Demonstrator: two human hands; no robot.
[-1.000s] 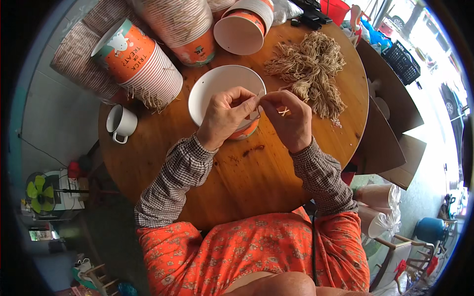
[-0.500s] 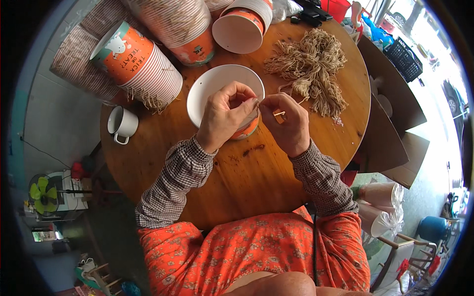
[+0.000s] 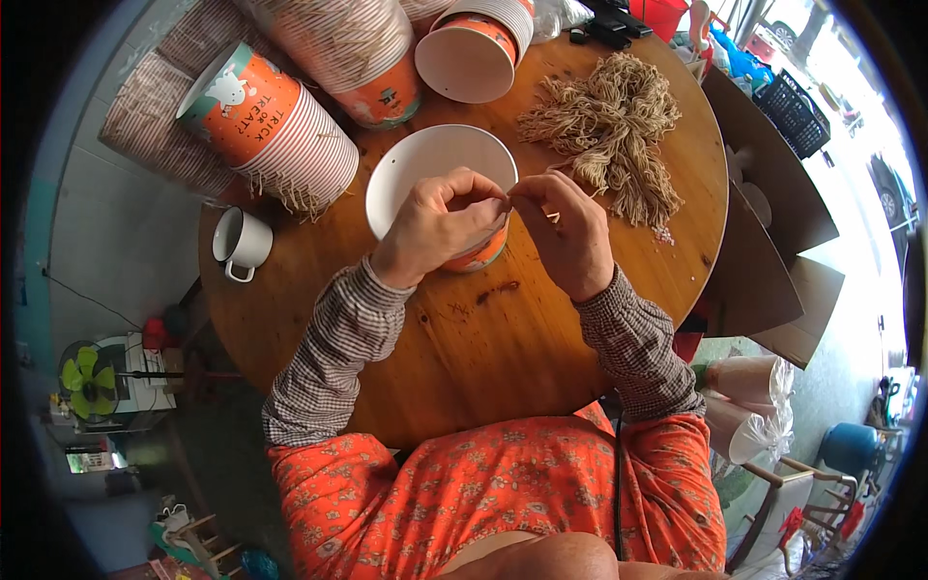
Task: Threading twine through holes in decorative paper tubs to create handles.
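Note:
A paper bucket (image 3: pixel 416 159) with a white inside and an orange outer wall stands on the table, its mouth tipped toward me. My left hand (image 3: pixel 447 220) is over the bucket's near right rim, thumb and forefinger pinched together. Right beside it, my right hand (image 3: pixel 565 232) pinches too, and the fingertips of both hands meet at the rim. What they hold is too small to make out. A small pale tip shows in the curl of my right fingers. Beyond my right hand lies a heap of tan cord (image 3: pixel 619 135).
Stacked orange-and-white buckets (image 3: pixel 280 126) stand at the far left, cord ends hanging from one stack. More nested buckets (image 3: pixel 469 58) lie at the back. A white mug (image 3: pixel 244 242) sits near the left edge of the round wooden table (image 3: pixel 474 358). Open cardboard boxes (image 3: pixel 754 251) stand at the right.
My left hand has shifted slightly left and down, and its wrist has turned. The fingertips remain together at the rim. The pale tip in my right hand shows less.

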